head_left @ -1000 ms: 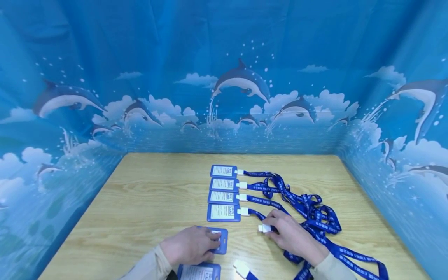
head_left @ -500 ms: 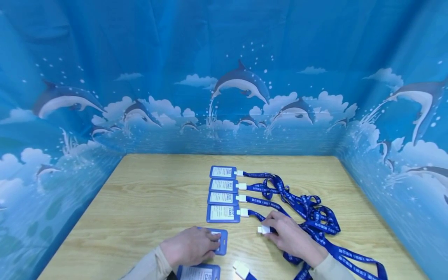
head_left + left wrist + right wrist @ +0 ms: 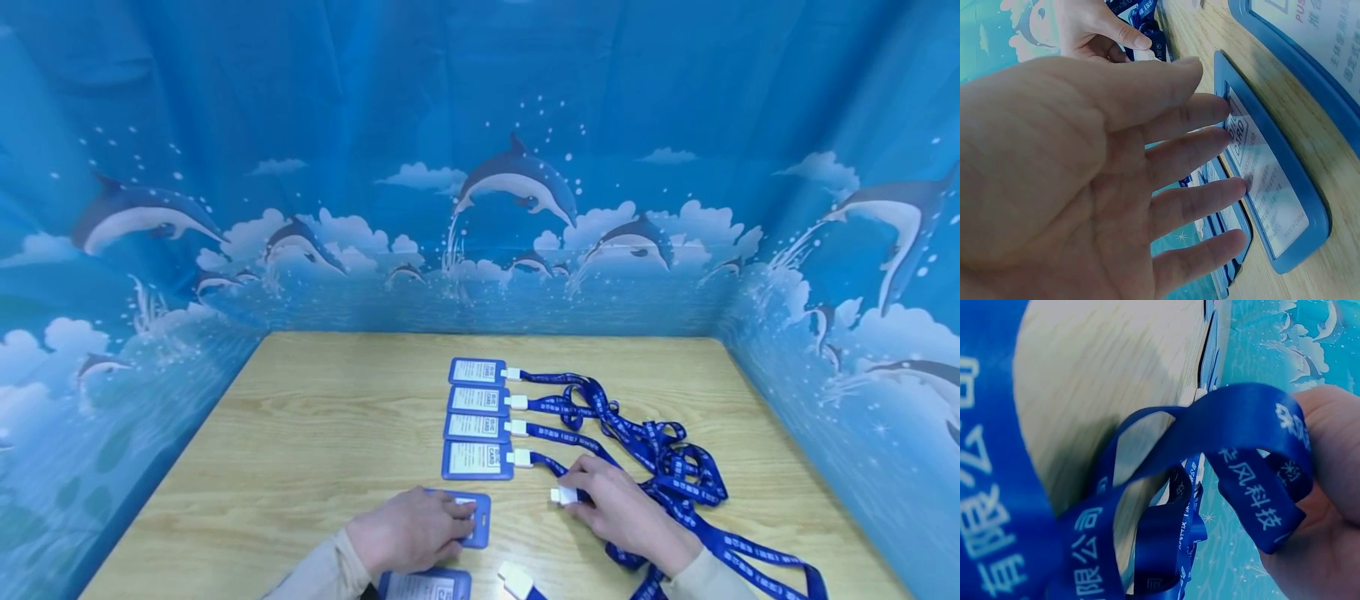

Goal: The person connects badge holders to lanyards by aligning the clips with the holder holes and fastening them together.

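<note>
My left hand rests its fingertips on a blue badge holder lying flat on the table. In the left wrist view its fingers are nearly straight and touch the holder's clear window. My right hand pinches the white plastic clip of a blue lanyard between thumb and fingers, a short way right of that holder. In the right wrist view the lanyard strap loops out of the hand; the clip is hidden there. Clip and holder are apart.
Behind the hands, several badge holders lie in a column, each clipped to a lanyard. Their straps tangle at the right. Another holder and a loose white clip lie at the front. A dolphin-print curtain surrounds the table.
</note>
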A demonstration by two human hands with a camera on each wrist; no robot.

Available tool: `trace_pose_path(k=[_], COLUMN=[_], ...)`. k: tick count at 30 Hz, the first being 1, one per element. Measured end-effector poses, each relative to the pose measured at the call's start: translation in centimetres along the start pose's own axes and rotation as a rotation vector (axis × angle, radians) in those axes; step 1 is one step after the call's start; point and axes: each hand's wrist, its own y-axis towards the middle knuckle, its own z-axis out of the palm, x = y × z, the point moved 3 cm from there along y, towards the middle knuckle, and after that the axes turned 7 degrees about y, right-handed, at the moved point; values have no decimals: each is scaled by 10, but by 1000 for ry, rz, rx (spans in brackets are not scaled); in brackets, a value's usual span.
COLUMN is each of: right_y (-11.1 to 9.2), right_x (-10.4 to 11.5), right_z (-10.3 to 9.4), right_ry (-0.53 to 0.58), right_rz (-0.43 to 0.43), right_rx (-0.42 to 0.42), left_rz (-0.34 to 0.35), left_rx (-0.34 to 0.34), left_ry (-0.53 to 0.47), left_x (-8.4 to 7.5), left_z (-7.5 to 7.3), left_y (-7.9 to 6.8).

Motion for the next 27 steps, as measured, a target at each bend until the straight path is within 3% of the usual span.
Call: trace_pose_path(k=[7, 18, 27], right_y=[0, 4, 5], right_x=[1, 3, 3], right_z=[2, 4, 7], right_ry=[7, 19, 25], right_rz=[-12, 50, 36], right_rx=[3, 56, 63], left_rz=[40, 37, 46], left_rx=[-9, -24, -25], left_ry=[38, 19, 15], left_x=[-2, -5, -5], left_z=[-1, -2, -2], left_y=[1, 2, 3])
